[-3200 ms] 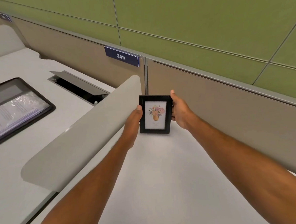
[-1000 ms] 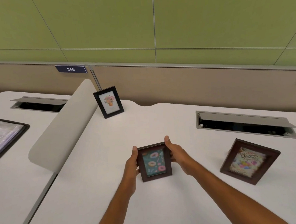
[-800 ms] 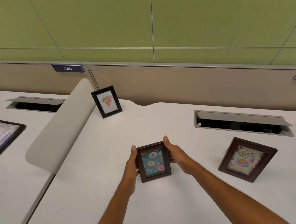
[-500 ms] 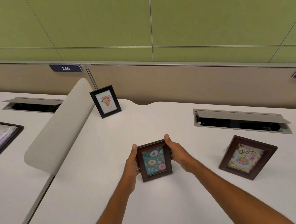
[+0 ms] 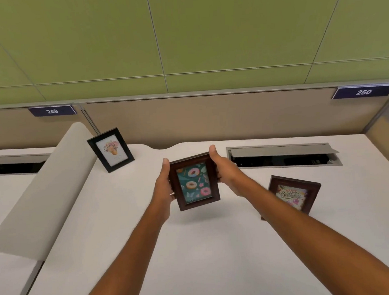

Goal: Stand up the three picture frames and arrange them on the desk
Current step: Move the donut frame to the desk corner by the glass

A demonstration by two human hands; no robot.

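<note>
A dark brown frame with a donut picture [image 5: 194, 182] hangs a little above the white desk [image 5: 196, 251], its shadow below it. My left hand [image 5: 163, 186] grips its left edge and my right hand [image 5: 225, 170] grips its right edge. A black frame with a flower picture [image 5: 110, 149] stands upright at the desk's back left corner. A brown frame with a birthday picture [image 5: 293, 194] stands tilted at the right, partly hidden by my right forearm.
A curved grey divider [image 5: 42, 194] borders the desk on the left. An open cable tray [image 5: 281, 156] is set into the desk at the back right. A beige partition with signs 249 [image 5: 52, 111] and 250 [image 5: 363, 92] runs behind.
Earlier both hands held the flower frame at the back left corner; it now stands there alone. The donut frame, held by both hands, has lifted off the desk and moved farther back.
</note>
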